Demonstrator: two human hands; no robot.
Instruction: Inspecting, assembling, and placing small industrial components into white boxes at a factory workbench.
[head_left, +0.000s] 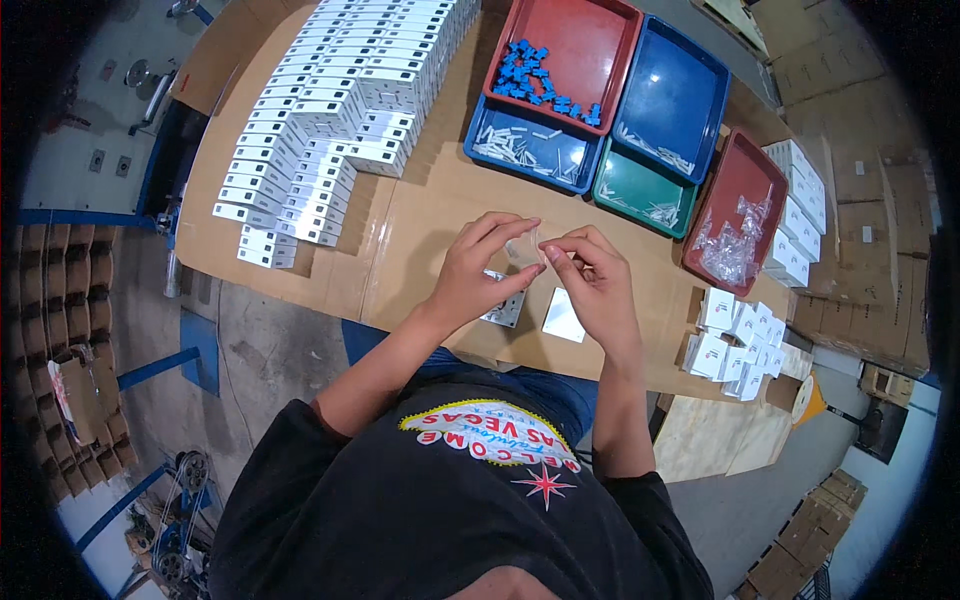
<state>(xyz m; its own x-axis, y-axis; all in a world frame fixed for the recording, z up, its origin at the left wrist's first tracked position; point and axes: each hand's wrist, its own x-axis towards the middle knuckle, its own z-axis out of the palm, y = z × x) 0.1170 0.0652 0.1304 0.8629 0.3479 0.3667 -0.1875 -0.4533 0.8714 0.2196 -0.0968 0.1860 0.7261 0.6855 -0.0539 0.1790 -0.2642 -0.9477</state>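
Cardboard-covered worktable [420, 215]: stacked rows of white box-shaped units [290, 140] at left, 5 plastic trays [575, 45] along the far and right sides, small white boxes [737, 335] heaped at right, 1 square white plate [565, 316] near the front edge.

The person wears a black T-shirt [380, 520] with 2 short sleeves, the left sleeve [300, 440] and the right sleeve [655, 510]. Across its front runs a white, sign-shaped print [480, 432] edged in dotted yellow, with red and blue lettering and white discs along 1 side. Beside it sits 1 red, many-pointed star [545, 486] with a pale outline. Dark blue jeans [565, 393] show past the hem. The left hand [487, 265], right hand [600, 285] and forearms [385, 355] are bare.
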